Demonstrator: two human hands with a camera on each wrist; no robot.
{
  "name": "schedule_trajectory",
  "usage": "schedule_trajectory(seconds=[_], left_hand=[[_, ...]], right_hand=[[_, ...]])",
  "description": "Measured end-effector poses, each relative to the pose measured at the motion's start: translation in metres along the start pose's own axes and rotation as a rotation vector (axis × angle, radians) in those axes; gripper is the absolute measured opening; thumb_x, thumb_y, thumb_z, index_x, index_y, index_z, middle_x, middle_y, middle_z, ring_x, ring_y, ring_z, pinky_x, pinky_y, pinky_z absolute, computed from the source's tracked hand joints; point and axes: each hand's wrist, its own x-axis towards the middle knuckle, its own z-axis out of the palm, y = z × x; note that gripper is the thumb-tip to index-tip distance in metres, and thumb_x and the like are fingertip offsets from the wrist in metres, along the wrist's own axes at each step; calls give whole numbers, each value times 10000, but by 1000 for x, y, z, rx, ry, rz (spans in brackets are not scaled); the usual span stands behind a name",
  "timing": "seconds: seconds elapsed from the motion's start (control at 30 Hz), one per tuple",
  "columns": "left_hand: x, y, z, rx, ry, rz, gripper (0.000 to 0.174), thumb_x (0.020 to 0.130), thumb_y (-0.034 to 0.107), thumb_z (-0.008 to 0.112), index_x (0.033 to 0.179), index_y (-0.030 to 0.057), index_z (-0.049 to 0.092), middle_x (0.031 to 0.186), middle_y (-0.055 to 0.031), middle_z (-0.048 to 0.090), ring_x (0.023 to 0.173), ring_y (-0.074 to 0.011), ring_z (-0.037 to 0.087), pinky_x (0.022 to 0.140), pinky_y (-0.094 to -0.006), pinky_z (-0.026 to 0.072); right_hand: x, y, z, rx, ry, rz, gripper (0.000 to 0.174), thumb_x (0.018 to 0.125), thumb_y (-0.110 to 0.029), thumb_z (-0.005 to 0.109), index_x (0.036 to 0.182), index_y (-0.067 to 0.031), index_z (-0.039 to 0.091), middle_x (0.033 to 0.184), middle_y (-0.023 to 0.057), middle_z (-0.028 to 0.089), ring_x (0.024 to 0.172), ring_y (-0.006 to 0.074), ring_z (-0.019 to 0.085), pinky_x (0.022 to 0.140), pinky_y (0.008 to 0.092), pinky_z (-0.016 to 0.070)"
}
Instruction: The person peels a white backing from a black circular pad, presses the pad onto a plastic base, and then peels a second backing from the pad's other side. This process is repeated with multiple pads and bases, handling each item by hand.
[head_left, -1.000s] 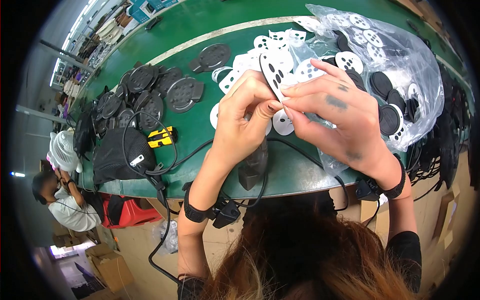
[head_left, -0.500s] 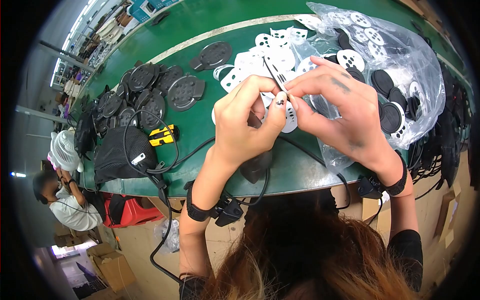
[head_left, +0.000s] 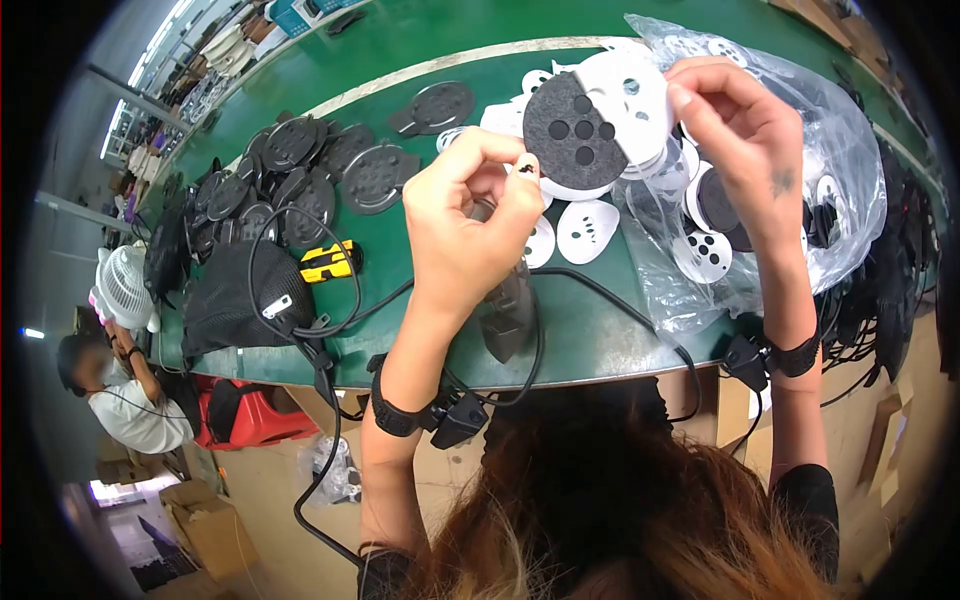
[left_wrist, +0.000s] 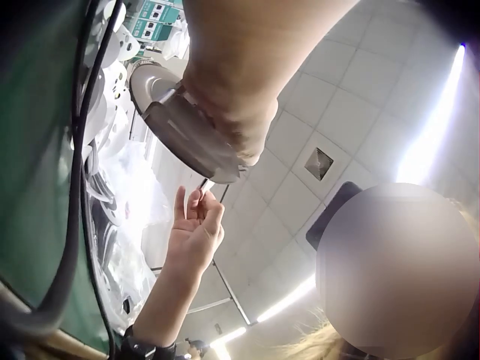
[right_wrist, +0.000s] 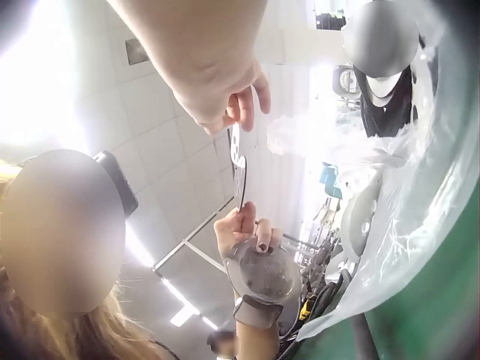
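My left hand [head_left: 462, 225] pinches a round dark grey felt pad [head_left: 560, 115] with several holes by its near-left edge. The same hand also holds a dark plastic disc with a tab [right_wrist: 264, 274], seen below the fingers in the right wrist view. In the head view, my right hand [head_left: 745, 130] pinches the far edge of a white backing sheet [head_left: 630, 85]. This sheet is folded back over the right part of the pad, and the pad's dark face shows on the left. Seen from the right wrist, the pad and sheet stretch edge-on between both hands.
Dark plastic discs [head_left: 375, 180] lie piled left on the green table [head_left: 400, 260]. White pads [head_left: 588, 232] spread beneath my hands. A clear plastic bag [head_left: 680, 300] of pads lies right. A black mesh pouch [head_left: 240, 305], yellow tool [head_left: 330, 262] and cables [head_left: 610, 300] are near the front edge.
Both hands were close together at the pad's edge. Now my right hand has moved away up and right, pulling the white backing sheet partly off the pad, whose dark face has turned into view.
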Motion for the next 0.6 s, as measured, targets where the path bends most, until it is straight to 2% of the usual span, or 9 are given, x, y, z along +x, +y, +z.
schedule_trajectory(seconds=[0.07, 0.2, 0.27, 0.33, 0.37, 0.4, 0.47, 0.53, 0.6], left_hand=[[1, 1, -3, -38, 5, -22, 17, 757, -18, 570, 752, -23, 554, 680, -12, 565, 575, -36, 546, 496, -167, 398], [4, 1, -14, -144, 71, -19, 9, 791, -24, 545, 798, -30, 545, 696, -6, 544, 549, -27, 492, 490, -163, 380], [6, 2, -17, -156, 84, -18, 27, 805, -10, 541, 822, -29, 537, 686, 0, 525, 516, -20, 441, 464, -164, 348], [6, 1, -18, -305, 26, -83, 48, 819, 19, 536, 832, -26, 531, 672, 9, 504, 494, -16, 409, 443, -166, 313], [5, 2, -17, -327, 2, -98, 81, 838, 57, 526, 846, -23, 521, 656, 10, 487, 462, -19, 388, 425, -169, 289], [5, 2, -15, -328, 2, -97, 81, 838, 57, 526, 846, -23, 521, 656, 10, 487, 462, -19, 388, 425, -169, 289], [5, 2, -12, -418, -53, -137, 96, 853, 76, 518, 845, -18, 509, 639, 0, 477, 439, -29, 393, 415, -174, 293], [3, 3, -9, -446, -91, -151, 98, 863, 83, 504, 863, -14, 493, 641, -31, 497, 432, -36, 398, 412, -176, 295], [2, 4, -7, -504, -164, -176, 105, 885, 98, 476, 900, -4, 459, 645, -93, 538, 419, -49, 408, 408, -180, 301]], right_hand=[[4, 3, -5, -41, 34, -14, 120, 803, -61, 603, 878, 32, 611, 789, 33, 617, 728, 64, 565, 658, 190, 440], [12, 7, -18, -208, 241, -14, 202, 828, -156, 595, 908, 29, 615, 711, 44, 625, 677, 40, 549, 620, 144, 381], [11, 6, -14, -173, 226, 24, 174, 830, -132, 590, 908, 21, 619, 729, 40, 624, 685, 48, 557, 623, 152, 391], [6, 10, 0, -64, 64, 10, 140, 834, -103, 583, 903, 12, 623, 772, 40, 623, 695, 53, 561, 634, 162, 408], [3, 15, 5, -91, -36, -35, 128, 832, -70, 576, 920, 10, 623, 808, 53, 628, 715, 73, 582, 640, 193, 439], [2, 16, 10, -290, -125, -191, 145, 829, -71, 577, 941, 10, 619, 828, 73, 636, 733, 106, 604, 644, 226, 463], [1, 11, 16, -592, -286, -330, 161, 826, -76, 578, 958, 6, 619, 847, 91, 640, 739, 134, 616, 648, 242, 475], [-2, 7, 18, -597, -290, -324, 174, 853, -94, 556, 966, 27, 611, 860, 83, 642, 755, 134, 611, 678, 249, 476], [-4, 8, 18, 3, -188, 0, 222, 891, -143, 518, 985, 38, 605, 857, 72, 639, 797, 132, 607, 719, 258, 475]])
